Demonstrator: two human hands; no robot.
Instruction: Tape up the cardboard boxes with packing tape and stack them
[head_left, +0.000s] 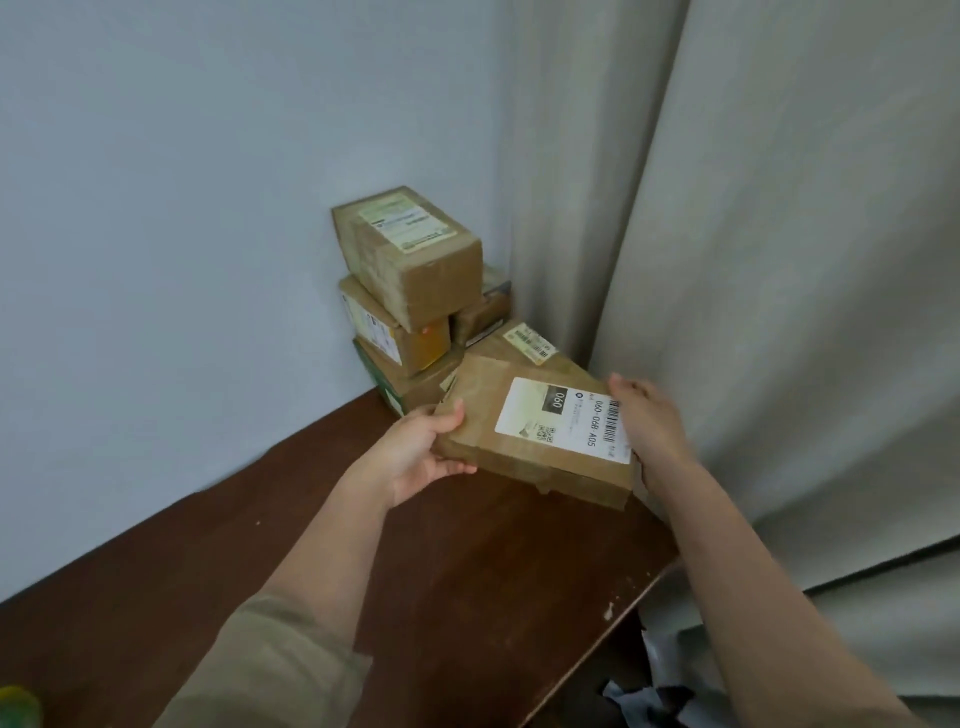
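Gripping flat box | left hand curled on corner | right hand fingers straight, pressing edge

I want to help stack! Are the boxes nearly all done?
Mostly. Several taped boxes are already stacked in the corner. The left hand and right hand hold a flat taped box just above the table; it is not yet stacked.
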